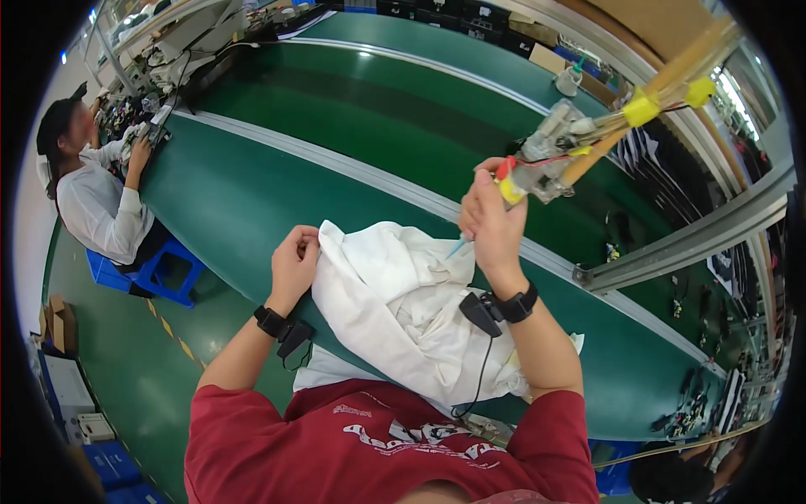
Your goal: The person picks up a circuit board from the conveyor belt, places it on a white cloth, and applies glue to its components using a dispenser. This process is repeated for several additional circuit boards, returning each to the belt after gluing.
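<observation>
Two hands (pixel 294 259) (pixel 494 217) | left: pinching white cloth (pixel 369 323) | right: gripping blue-tipped tool (pixel 510 191)

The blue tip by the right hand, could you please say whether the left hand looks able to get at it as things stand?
Probably yes: the left hand is at the left edge of the white cloth, and only its folds lie between hand and blue tip.

Green worktop (pixel 227 193) ran diagonally, metal rail (pixel 336 171) along its far side, darker green belt (pixel 336 92) beyond. Floor (pixel 155 395) green, glossy, yellow dashed marking (pixel 169 330). Blue stool (pixel 174 273) left. Angled metal beam (pixel 697 245) right, bright strip light (pixel 743 97) above.
</observation>
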Available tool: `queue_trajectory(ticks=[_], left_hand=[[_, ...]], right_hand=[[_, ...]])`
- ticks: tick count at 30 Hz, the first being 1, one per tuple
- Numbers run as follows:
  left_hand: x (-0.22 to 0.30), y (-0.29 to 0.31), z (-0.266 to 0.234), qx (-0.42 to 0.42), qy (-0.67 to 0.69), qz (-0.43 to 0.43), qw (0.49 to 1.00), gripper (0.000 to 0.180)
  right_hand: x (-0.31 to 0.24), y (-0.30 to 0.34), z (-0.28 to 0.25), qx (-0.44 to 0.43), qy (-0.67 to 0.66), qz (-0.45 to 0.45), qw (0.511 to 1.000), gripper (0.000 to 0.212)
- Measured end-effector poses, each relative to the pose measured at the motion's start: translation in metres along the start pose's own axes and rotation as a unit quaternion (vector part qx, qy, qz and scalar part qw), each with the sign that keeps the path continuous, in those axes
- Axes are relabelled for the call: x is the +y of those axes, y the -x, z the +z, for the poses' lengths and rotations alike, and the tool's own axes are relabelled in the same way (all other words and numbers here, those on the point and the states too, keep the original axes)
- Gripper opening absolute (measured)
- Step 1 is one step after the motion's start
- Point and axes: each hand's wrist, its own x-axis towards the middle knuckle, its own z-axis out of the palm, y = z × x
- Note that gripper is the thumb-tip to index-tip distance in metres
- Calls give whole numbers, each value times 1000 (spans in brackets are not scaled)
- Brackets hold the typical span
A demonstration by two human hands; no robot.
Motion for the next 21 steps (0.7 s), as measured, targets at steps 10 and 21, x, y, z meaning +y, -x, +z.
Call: queue_trajectory(ticks=[10, 21], left_hand=[[43, -136, 31, -96, 201, 32, 974, 13], [20, -163, 95, -285, 227, 66, 929, 17]], right_hand=[[-4, -7, -17, 64, 28, -31, 997, 13], [-14, 3, -26, 99, 47, -18, 994, 15]])
